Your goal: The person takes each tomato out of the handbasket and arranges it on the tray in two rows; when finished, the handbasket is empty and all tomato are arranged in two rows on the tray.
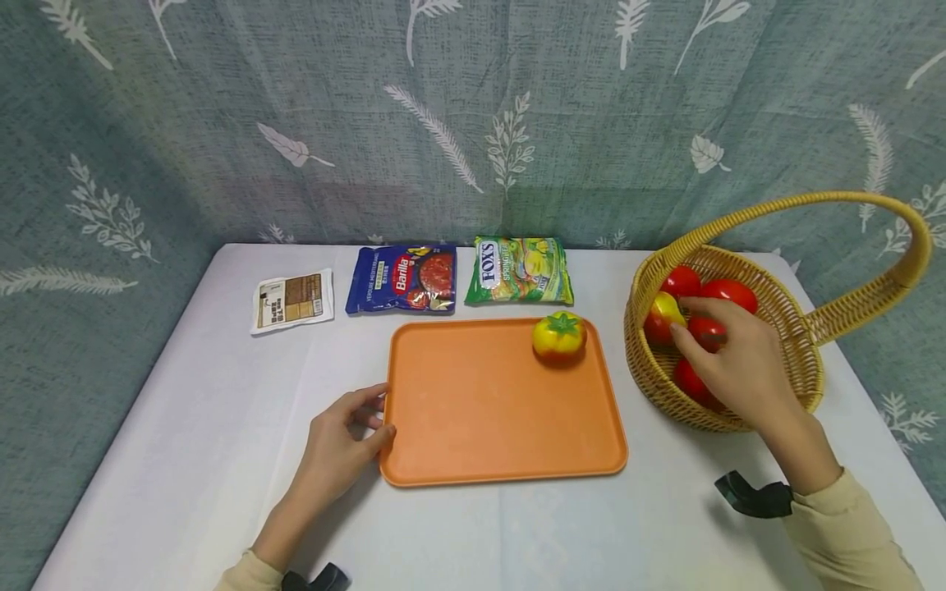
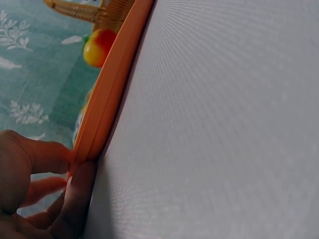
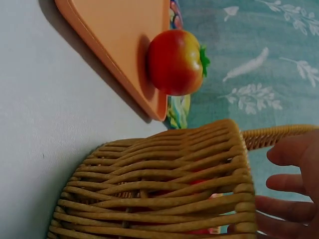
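With thumb and fingers, my left hand [image 1: 336,447] pinches the left rim of an orange tray [image 1: 495,410]; the left wrist view shows the thumb and a finger on either side of the rim [image 2: 107,94]. On the tray's far right corner sits a yellow-and-red tomato [image 1: 559,336] with a green top. My right hand [image 1: 746,361] is over the wicker basket [image 1: 805,382], thumb and forefinger apart beside a yellow-and-red fruit [image 1: 660,318]. The right wrist view shows its fingers [image 3: 286,183] spread at the basket rim, the fingertips partly hidden.
Several red fruits [image 1: 727,293] lie in the basket, whose tall handle [image 1: 835,197] arches to the right. Behind the tray are a blue Barilla pouch [image 1: 402,279], a green Fox's bag [image 1: 520,271] and a small white-and-brown packet [image 1: 292,300]. A patterned cloth [image 1: 443,205] hangs behind the table.
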`<action>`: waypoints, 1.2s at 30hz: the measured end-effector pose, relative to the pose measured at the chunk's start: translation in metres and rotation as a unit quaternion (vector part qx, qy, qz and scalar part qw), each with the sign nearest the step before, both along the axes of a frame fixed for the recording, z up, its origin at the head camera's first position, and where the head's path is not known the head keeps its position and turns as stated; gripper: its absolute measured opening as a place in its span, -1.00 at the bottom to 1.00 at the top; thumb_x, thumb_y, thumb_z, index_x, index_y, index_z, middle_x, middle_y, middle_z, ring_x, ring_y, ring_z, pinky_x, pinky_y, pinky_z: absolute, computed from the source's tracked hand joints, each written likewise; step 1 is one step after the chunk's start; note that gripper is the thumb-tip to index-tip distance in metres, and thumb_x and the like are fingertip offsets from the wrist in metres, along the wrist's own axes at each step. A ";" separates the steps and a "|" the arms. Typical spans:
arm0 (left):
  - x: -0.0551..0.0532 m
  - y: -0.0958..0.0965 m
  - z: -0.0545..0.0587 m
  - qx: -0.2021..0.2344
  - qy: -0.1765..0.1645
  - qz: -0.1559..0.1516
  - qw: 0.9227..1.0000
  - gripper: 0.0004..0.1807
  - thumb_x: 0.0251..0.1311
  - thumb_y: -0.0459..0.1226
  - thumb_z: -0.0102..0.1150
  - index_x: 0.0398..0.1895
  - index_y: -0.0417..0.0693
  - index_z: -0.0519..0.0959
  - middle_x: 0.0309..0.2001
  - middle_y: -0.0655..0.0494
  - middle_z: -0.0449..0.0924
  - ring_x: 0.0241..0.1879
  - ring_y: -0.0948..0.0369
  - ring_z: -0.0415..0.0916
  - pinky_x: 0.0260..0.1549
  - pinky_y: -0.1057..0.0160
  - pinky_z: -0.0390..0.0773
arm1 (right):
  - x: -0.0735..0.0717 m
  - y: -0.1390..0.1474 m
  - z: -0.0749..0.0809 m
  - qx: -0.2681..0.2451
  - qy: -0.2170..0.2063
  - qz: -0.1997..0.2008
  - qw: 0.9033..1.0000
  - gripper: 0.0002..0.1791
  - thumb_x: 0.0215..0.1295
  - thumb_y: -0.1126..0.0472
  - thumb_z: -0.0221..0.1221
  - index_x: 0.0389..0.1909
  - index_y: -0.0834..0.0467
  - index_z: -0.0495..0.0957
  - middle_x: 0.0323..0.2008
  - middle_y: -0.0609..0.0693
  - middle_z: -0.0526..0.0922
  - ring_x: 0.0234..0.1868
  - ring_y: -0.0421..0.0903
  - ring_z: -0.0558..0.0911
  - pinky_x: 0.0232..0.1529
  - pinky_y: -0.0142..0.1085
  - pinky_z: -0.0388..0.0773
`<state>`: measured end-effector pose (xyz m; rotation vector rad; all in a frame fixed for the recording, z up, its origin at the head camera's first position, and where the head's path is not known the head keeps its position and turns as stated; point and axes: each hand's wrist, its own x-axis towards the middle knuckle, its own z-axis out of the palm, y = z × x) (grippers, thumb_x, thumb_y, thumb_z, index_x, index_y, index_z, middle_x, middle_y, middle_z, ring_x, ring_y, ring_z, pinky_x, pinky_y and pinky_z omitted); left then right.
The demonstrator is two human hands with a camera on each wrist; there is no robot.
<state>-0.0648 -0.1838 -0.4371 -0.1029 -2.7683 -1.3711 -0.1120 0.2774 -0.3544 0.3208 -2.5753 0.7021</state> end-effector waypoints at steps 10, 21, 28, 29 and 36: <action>-0.001 -0.002 -0.003 -0.011 0.010 0.003 1.000 -0.38 -0.03 -0.49 0.44 0.20 -0.15 0.58 -0.15 0.06 0.66 -0.31 0.26 0.60 -0.21 0.28 0.47 | -0.018 0.004 -0.006 0.019 -0.051 -0.008 0.998 -0.56 0.25 0.21 0.31 0.08 0.36 0.58 -0.04 0.30 0.65 -0.10 0.27 0.60 -0.19 0.16 0.46; -0.001 -0.003 -0.004 -0.005 0.003 0.003 1.000 -0.38 -0.03 -0.47 0.44 0.21 -0.13 0.58 -0.13 0.08 0.65 -0.31 0.28 0.60 -0.19 0.29 0.46 | -0.032 0.005 -0.008 0.036 -0.113 -0.032 0.992 -0.52 0.30 0.15 0.27 0.16 0.34 0.55 -0.07 0.31 0.64 -0.30 0.18 0.60 -0.36 0.02 0.42; -0.001 -0.002 -0.003 -0.013 0.000 0.002 1.000 -0.38 -0.02 -0.47 0.44 0.22 -0.13 0.58 -0.13 0.08 0.65 -0.30 0.28 0.59 -0.16 0.22 0.47 | -0.037 0.007 -0.008 0.044 -0.143 -0.029 0.988 -0.47 0.29 0.18 0.28 0.22 0.34 0.50 0.00 0.34 0.59 -0.22 0.22 0.56 -0.28 0.14 0.45; -0.001 -0.002 -0.003 -0.014 -0.001 0.002 1.000 -0.38 -0.02 -0.47 0.45 0.22 -0.12 0.58 -0.12 0.08 0.65 -0.30 0.28 0.59 -0.16 0.21 0.47 | -0.038 0.007 -0.008 0.046 -0.148 -0.028 0.988 -0.45 0.29 0.16 0.29 0.23 0.34 0.49 0.00 0.34 0.58 -0.20 0.23 0.55 -0.26 0.15 0.44; -0.001 -0.002 -0.004 -0.014 -0.001 0.002 1.000 -0.37 -0.02 -0.47 0.45 0.22 -0.12 0.57 -0.12 0.08 0.65 -0.30 0.29 0.59 -0.15 0.23 0.47 | -0.046 0.007 -0.006 0.070 -0.200 -0.024 0.977 -0.29 0.21 0.02 0.37 0.30 0.29 0.43 0.05 0.30 0.56 -0.13 0.24 0.50 -0.21 0.14 0.40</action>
